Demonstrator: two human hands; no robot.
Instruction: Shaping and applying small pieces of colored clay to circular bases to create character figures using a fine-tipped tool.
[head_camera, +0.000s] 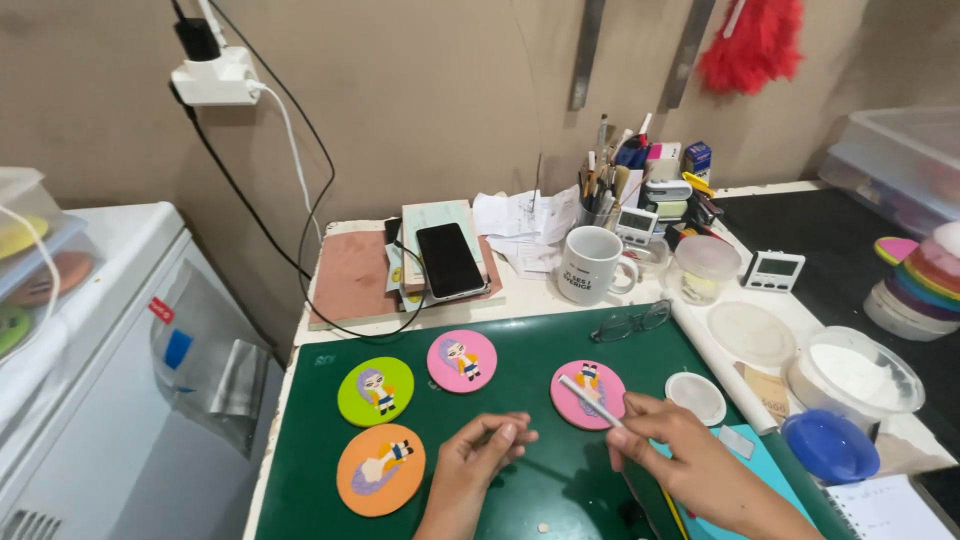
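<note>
My right hand (668, 440) holds a thin white stick-like tool (588, 398) whose tip lies over a pink round disc with a small figure (586, 395). My left hand (482, 452) rests loosely curled on the green cutting mat (520, 470), fingertips pinched together; whether it holds something tiny I cannot tell. Three more round discs with figures lie on the mat: a pink disc (461, 361), a green disc (376, 391) and an orange disc (381, 469) left of my left hand.
Glasses (631, 322), a white mug (591, 265), a phone on notebooks (449, 259), a brush pot (603, 190), timers, a small white lid (696, 398), a bowl of white powder (855, 373), a blue lid (830, 446) and stacked coloured discs (920, 275) surround the mat. A white appliance (110, 380) stands left.
</note>
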